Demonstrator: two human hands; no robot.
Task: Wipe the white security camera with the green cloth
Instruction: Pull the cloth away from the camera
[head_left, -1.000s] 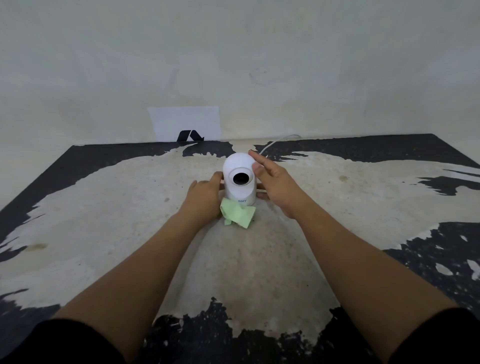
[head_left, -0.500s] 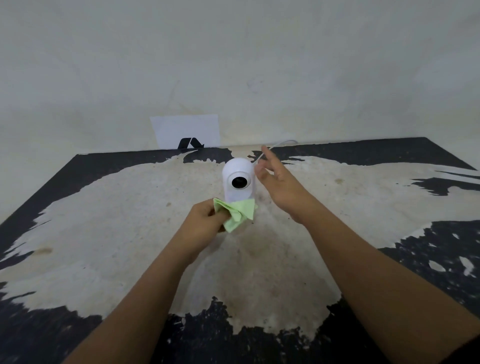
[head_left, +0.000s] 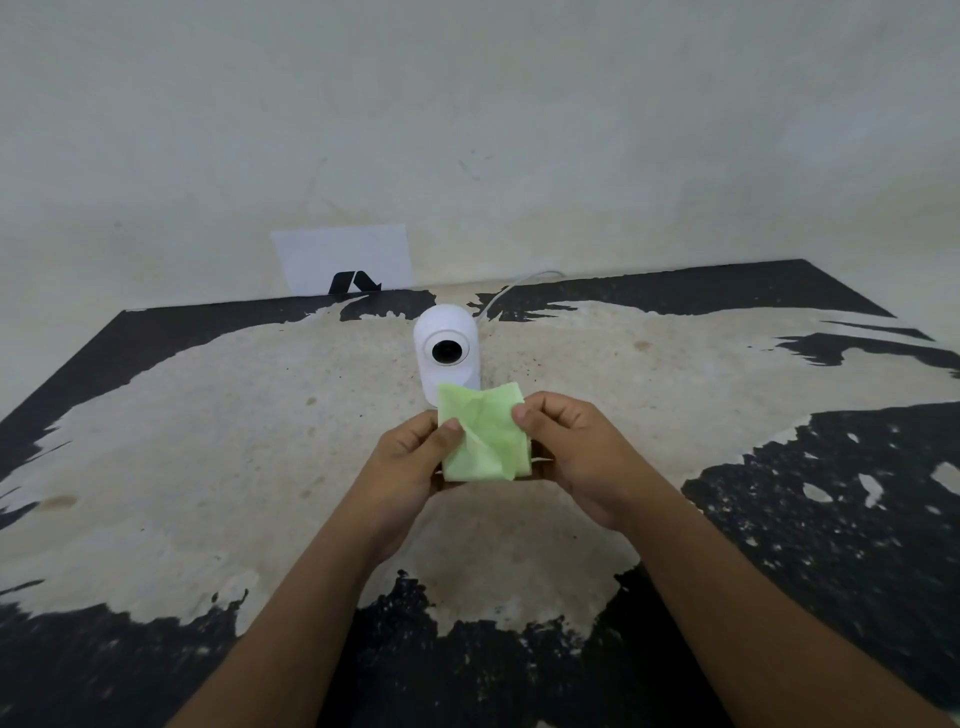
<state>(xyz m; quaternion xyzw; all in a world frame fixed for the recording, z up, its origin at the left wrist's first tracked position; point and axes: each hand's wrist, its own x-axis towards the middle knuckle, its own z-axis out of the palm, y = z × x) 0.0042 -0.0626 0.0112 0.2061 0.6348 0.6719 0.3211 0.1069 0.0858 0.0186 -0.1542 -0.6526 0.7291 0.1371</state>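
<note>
Item: green cloth (head_left: 485, 441), pinched btwn left hand (head_left: 410, 457) & right hand (head_left: 566, 447), just in front of white security camera (head_left: 448, 358) on table (head_left: 208, 441). Step: readying cloth; wiping not begun. Next: press cloth onto camera body.

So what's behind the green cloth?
Behind the green cloth stands the white security camera. Its rounded top and dark lens show above the cloth, but its bottom is covered. Both hands, left hand and right hand, hold the cloth.
</note>
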